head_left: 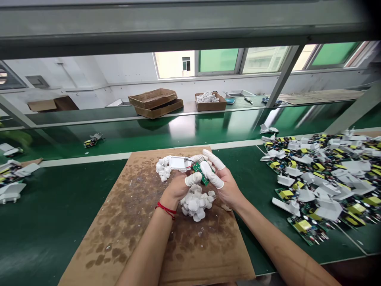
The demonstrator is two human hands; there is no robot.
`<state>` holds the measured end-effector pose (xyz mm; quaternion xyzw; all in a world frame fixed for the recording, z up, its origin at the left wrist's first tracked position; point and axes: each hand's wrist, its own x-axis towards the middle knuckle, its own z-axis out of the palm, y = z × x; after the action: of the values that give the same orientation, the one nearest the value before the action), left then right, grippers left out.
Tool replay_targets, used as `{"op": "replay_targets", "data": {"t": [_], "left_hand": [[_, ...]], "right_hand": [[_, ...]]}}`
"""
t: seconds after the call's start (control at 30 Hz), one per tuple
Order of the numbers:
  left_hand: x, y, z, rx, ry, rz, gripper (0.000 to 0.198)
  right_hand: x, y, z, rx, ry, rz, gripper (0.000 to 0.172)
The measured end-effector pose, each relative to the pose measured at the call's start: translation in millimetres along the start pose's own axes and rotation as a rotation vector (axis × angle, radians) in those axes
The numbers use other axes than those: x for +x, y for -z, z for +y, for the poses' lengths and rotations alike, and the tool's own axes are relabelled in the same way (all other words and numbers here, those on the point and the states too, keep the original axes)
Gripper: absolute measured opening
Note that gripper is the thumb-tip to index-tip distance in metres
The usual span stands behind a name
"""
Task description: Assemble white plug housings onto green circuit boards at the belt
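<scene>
One small heap of white plastic housings and green circuit boards (12,174) sits at 9 o'clock from the hands, on a green conveyor belt (59,222). A single housing with its board (93,140) lies apart at 10 o'clock. Next comes a brown, stained cardboard sheet (190,254), and over it the hands are together. The left hand (175,188), with a red cord bracelet (166,209) at the wrist, holds a flat white plastic casing (178,163) crusted with lumpy white material (163,169). A thin wire runs from the casing to a green circuit board (201,173), gripped by the right hand (223,184), whose fingers (212,157) wear white cots. A larger clump of the white material (195,202) lies just below both hands.

At 12 o'clock, a grey metal rail (178,43) and a diagonal strut (284,75) cut across the view of a far shelf. That shelf carries stacked cardboard trays (156,102), a box of white lumps (210,101) and a metal tray (238,93). At 3 o'clock lies a big pile of housings and boards (321,182).
</scene>
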<state>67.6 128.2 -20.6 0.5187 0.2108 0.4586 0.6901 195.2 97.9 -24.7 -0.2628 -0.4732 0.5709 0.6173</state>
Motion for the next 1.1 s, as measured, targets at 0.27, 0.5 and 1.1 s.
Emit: {"op": "replay_targets", "data": {"t": [0.27,0.5,1.1], "left_hand": [[1,-1.7,8,0.028,-0.029,-0.094,0.066],[-3,-2.0,17,0.172,0.057,-0.271,0.063],[-1,0.5,27,0.529,-0.02,-0.441,0.058]], "right_hand": [[1,2,-8,0.003,-0.035,-0.063,0.066],[-1,6,-15,0.088,-0.186,-0.126,0.067],[5,17,-6,-0.034,-0.191,-0.232,0.05]]}}
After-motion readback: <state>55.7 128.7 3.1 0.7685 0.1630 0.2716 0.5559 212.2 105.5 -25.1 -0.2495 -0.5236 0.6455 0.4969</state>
